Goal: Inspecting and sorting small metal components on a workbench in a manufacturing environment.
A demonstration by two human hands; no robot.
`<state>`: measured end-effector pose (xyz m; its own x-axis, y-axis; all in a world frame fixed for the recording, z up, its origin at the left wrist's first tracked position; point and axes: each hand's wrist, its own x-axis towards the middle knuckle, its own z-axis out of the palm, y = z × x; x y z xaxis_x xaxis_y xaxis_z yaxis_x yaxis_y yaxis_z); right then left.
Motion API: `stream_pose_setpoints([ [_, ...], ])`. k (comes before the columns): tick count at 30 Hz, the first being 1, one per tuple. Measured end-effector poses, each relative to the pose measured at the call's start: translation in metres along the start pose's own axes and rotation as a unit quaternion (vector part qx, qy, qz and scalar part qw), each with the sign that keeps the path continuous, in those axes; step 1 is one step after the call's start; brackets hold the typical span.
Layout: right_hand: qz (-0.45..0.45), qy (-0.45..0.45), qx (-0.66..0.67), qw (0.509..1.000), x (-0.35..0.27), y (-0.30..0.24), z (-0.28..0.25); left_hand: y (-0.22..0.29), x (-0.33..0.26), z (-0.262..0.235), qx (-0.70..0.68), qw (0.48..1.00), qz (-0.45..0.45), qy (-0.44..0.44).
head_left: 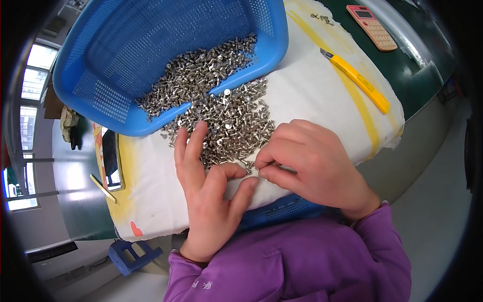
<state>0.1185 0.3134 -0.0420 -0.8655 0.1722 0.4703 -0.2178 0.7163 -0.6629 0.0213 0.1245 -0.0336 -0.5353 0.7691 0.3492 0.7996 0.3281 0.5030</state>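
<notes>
- Your right hand [312, 161] has its fingers curled shut, thumb and forefinger pinching at the near edge of the pile of small silver rivets [226, 126]; whether a rivet sits in the pinch, you cannot tell.
- Your left hand [206, 186] lies open, fingers spread flat on the same pile, gripping nothing.
- The rivets lie on a white cloth [312, 90] over the table, and spill from the tilted blue perforated basket [115, 60] just behind.
- A yellow utility knife [357, 80] lies on the cloth to your right.
- Beyond it, a pink calculator [372, 27] rests on the green table [427, 75].
</notes>
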Motion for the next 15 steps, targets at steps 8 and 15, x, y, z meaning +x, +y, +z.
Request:
stream_pose_setpoints([
  [8,-0.015,-0.003,-0.003,1.0,0.0002,0.0002,-0.0015,0.0016,-0.0005,-0.0015,-0.007,1.0,-0.001,-0.001],
  [15,-0.02,-0.002,-0.001,1.0,-0.0023,0.0016,-0.0003,-0.0007,-0.0017,0.0016,0.002,1.0,0.006,0.009],
])
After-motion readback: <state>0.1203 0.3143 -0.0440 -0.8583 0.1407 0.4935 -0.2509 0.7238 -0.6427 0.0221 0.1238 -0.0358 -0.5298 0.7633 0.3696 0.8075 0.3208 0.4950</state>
